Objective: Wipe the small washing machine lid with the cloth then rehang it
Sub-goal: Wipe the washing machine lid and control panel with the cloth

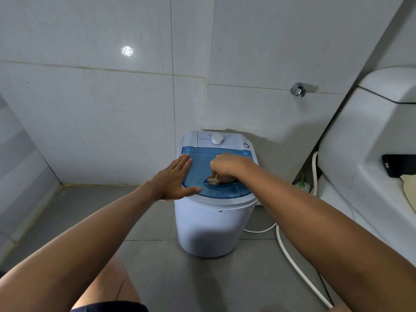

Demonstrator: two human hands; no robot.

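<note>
**Cloth on the blue lid, both hands down**

A small white washer (213,226) stands on a grey tiled floor (157,266) in the corner of a tiled room. Its blue lid (202,163) faces up, speckled with what looks like water drops, and behind the lid sits a white control panel with a round dial (217,139).

The left hand (177,176) lies flat on the lid's left edge, fingers straight and together, thumb stretched out along the front rim; it grips nothing and only presses down. The right hand (227,165) is curled into a loose fist over the middle of the lid, closed around a bunched tan cloth (215,179). A crumpled end of the cloth pokes out below the knuckles and touches the lid near its front (most of the cloth is hidden under the hand).

A white hose (292,260) runs across the floor to the right of the washer. Further right is a white toilet tank (371,136), with a dark object (398,165) resting on a ledge beside it. A chrome wall fitting (298,89) sticks out of the tiles above and right of the washer. A bare knee shows at the bottom of the view.
</note>
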